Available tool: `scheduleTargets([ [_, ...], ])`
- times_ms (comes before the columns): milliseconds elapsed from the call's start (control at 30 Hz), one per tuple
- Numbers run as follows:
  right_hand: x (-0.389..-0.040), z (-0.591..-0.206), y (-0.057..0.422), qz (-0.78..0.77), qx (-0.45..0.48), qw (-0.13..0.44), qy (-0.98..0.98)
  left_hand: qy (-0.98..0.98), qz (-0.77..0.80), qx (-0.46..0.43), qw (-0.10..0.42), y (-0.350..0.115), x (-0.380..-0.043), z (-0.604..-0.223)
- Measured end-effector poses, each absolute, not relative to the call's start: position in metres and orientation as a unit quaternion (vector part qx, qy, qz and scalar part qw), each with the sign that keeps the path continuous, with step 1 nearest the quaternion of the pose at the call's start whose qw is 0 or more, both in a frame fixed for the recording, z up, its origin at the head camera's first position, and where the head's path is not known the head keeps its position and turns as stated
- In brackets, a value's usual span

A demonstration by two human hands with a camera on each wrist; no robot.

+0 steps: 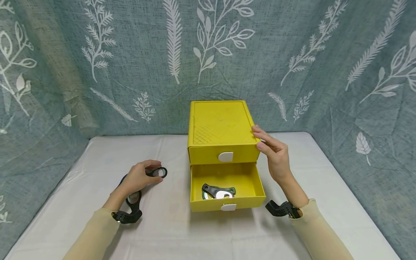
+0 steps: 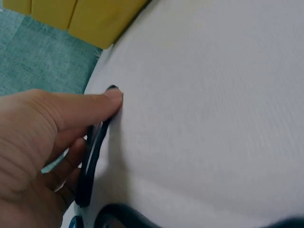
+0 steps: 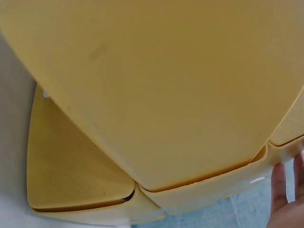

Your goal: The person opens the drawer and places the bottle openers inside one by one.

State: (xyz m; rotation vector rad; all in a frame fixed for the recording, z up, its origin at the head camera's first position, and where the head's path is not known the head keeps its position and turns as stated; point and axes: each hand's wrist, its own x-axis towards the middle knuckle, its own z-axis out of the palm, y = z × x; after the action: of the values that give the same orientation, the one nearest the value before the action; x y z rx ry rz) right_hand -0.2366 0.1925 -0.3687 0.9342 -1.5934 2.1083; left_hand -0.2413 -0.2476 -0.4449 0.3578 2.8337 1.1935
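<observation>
On the left of the table, my left hand (image 1: 139, 177) pinches a black-rimmed, mirror-like piece with a round end (image 1: 160, 172) between thumb and fingers. In the left wrist view, the same dark piece (image 2: 92, 159) is seen edge-on, close over the white cloth. My right hand (image 1: 276, 155) rests at the right edge of a yellow two-drawer box (image 1: 221, 122), fingertips along its top edge and thumb near the front corner. The box's lower drawer (image 1: 227, 205) is pulled out and holds a black-handled piece with a rounded end (image 1: 222, 192), overlapping a dark green one.
Another black-rimmed piece (image 1: 134, 198) lies beneath my left wrist, partly hidden. The upper drawer (image 1: 208, 155) is closed, with a white pull tab (image 1: 225, 156). White cloth (image 1: 162, 227) covers the table, and a green leaf-patterned curtain (image 1: 146, 72) hangs behind and at both sides.
</observation>
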Motion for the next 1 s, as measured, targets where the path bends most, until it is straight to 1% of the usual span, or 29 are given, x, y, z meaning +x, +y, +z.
scheduleTargets([
  [600,-0.2349,-0.3679,0.191,0.746,0.324,0.166,-0.558,0.917,0.379,0.123,0.023,-0.2474,-0.2387,-0.4429],
  [833,-0.2363,-0.3685,0.1917,0.747,0.325,0.165,-0.556,0.915,0.38,0.132,0.007,-0.2461,-0.2365,-0.4439],
  [1000,-0.236,-0.3688,0.1917,0.749,0.325,0.164,-0.554,0.909,0.395,0.126,-0.031,-0.2459,-0.2345,-0.4448],
])
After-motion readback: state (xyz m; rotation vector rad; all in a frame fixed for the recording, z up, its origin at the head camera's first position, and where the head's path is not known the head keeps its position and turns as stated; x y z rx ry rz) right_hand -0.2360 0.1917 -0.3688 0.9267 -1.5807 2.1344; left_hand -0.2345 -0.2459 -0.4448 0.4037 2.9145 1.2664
